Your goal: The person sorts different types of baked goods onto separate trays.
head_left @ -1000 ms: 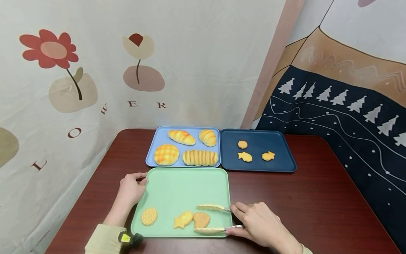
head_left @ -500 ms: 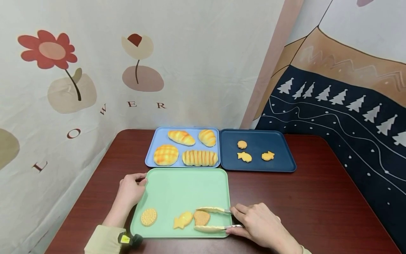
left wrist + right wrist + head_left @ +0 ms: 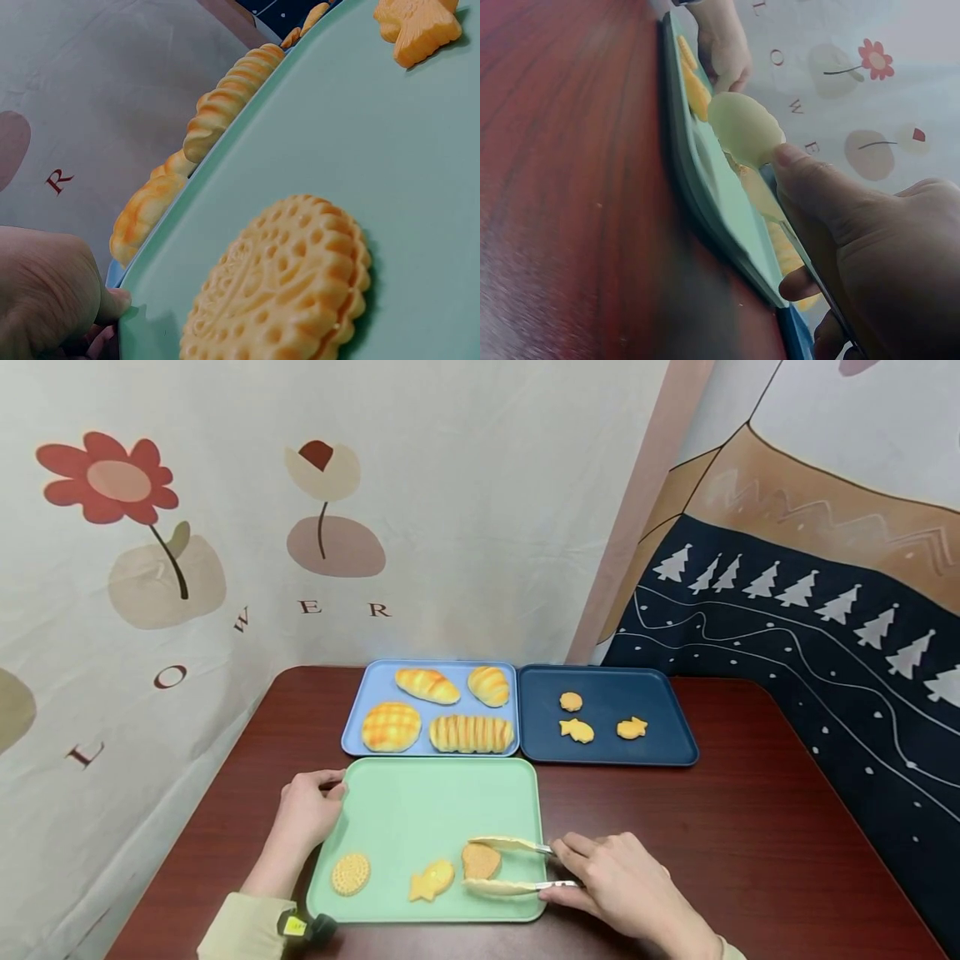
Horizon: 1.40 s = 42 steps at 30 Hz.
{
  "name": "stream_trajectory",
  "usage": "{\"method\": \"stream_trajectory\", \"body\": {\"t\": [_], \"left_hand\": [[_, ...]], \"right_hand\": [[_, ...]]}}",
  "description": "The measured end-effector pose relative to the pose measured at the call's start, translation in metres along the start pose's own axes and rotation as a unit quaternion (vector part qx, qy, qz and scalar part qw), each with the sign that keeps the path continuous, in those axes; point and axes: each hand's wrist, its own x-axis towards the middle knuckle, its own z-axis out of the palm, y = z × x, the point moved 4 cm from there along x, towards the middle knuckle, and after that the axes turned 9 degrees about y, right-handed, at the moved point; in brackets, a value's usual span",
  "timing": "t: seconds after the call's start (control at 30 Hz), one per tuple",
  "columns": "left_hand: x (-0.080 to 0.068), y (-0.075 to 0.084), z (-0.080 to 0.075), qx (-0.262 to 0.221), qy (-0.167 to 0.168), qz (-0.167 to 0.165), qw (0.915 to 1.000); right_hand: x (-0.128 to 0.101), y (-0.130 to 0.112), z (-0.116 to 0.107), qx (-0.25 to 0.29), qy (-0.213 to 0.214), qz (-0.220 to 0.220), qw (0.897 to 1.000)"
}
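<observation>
My right hand (image 3: 615, 881) grips a pair of tongs (image 3: 506, 887) with pale, scalloped tips. Between those tips sits a tan, bread-slice-shaped cookie (image 3: 481, 861), over the right part of a green tray (image 3: 427, 806). My left hand (image 3: 309, 810) pinches the tray's left rim near its far corner, thumb on the edge in the left wrist view. A yellow fish-shaped cookie (image 3: 432, 881) lies on the tray just left of the tongs. Toward the near left corner is a round scalloped biscuit (image 3: 277, 285). In the right wrist view one tong tip partly covers the tan cookie.
Behind the green tray, a light blue tray (image 3: 408, 749) bears several breads. Beside it a dark blue tray (image 3: 600, 756) carries two fish-shaped cookies and a small round one. The brown table (image 3: 720, 827) meets a printed cloth backdrop at the rear.
The tongs and the tan cookie have shifted slightly up and away from the fish cookie, leaving a gap between the two cookies. My left hand stays at the rim.
</observation>
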Motion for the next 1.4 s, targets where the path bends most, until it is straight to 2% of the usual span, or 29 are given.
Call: {"method": "stream_trajectory", "body": {"t": [0.2, 0.37, 0.57, 0.97, 1.27, 1.4], "left_hand": [[0.0, 0.0, 0.0, 0.002, -0.001, 0.001, 1.0], [0.001, -0.001, 0.0, 0.004, -0.001, 0.004, 1.0], [0.001, 0.0, 0.0, -0.001, -0.003, 0.001, 1.0], [-0.001, 0.001, -0.001, -0.01, 0.004, 0.016, 0.9998], [-0.001, 0.0, -0.001, -0.005, 0.005, 0.01, 0.9999], [-0.001, 0.0, 0.0, -0.003, 0.006, 0.007, 0.9999]], "right_hand": [[0.002, 0.006, -0.007, -0.012, 0.024, -0.004, 1.0], [0.003, 0.014, -0.014, -0.018, 0.021, 0.006, 1.0], [0.007, 0.023, -0.022, -0.023, 0.012, 0.041, 0.999], [0.008, 0.043, -0.043, -0.078, 0.024, 0.083, 0.993], [0.007, 0.058, -0.053, -0.077, 0.008, 0.123, 0.989], [0.007, 0.066, -0.058, -0.085, 0.014, 0.129, 0.988]]}}
